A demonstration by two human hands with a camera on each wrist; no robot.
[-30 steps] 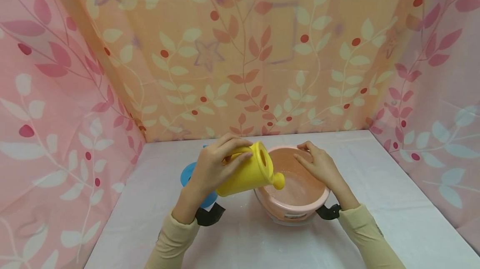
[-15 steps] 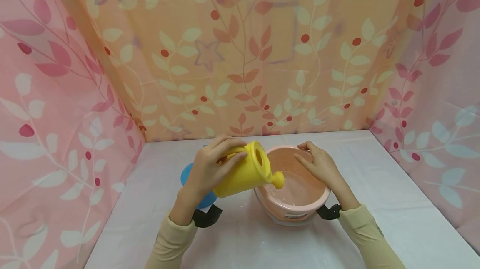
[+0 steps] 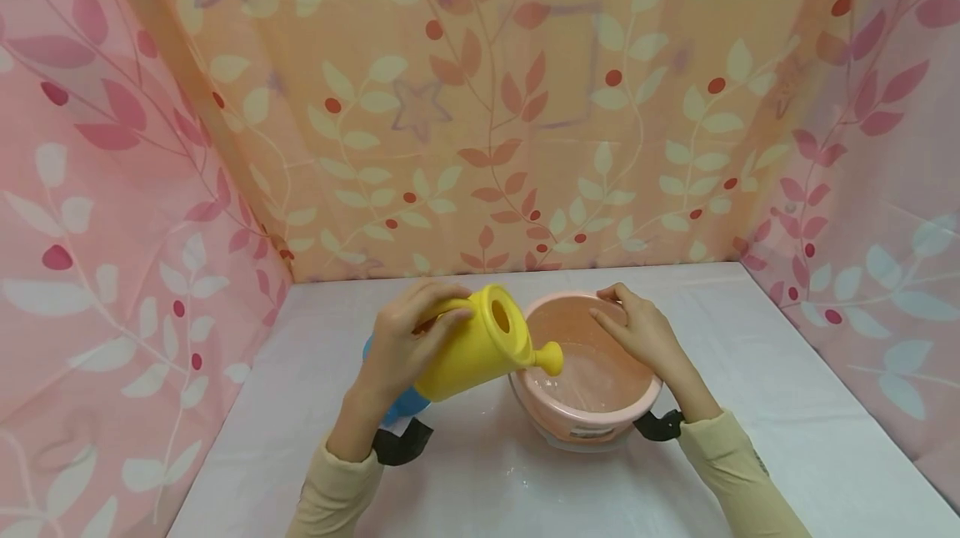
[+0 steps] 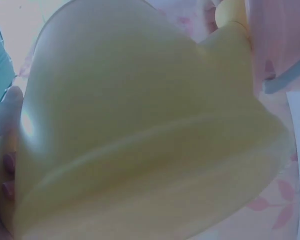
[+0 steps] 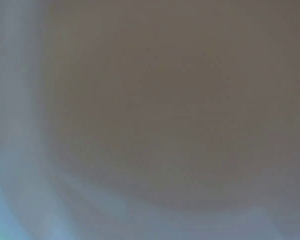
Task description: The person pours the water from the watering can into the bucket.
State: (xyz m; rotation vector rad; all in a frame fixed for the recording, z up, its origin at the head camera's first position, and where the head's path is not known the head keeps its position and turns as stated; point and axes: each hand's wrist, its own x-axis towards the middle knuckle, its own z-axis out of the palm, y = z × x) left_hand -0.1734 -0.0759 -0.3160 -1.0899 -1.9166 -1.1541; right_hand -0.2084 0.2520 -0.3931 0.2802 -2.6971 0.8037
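Observation:
My left hand (image 3: 397,346) grips the handle of a yellow watering can (image 3: 465,361), fingers and thumb curled round it. The can is tilted to the right, its round spout head (image 3: 550,359) over the left rim of a pink basin (image 3: 592,418). Clear wet-looking spots show on the basin's inside floor. At the far right rim my right hand (image 3: 647,339) holds the basin, thumb inside the wall and fingertips over the edge. In the left wrist view the can's body (image 4: 125,90) fills most of the picture. The right wrist view is too blurred to read.
A blue object (image 3: 408,406) stands behind the left hand and can, mostly hidden. Small drops (image 3: 517,475) lie on the white table surface (image 3: 480,505) in front of the basin. Floral cloth walls (image 3: 487,104) close off the back and sides.
My left hand has shifted slightly left and down with the watering can, drawing the spout head back toward the basin's left rim. The right hand and the basin have stayed in place.

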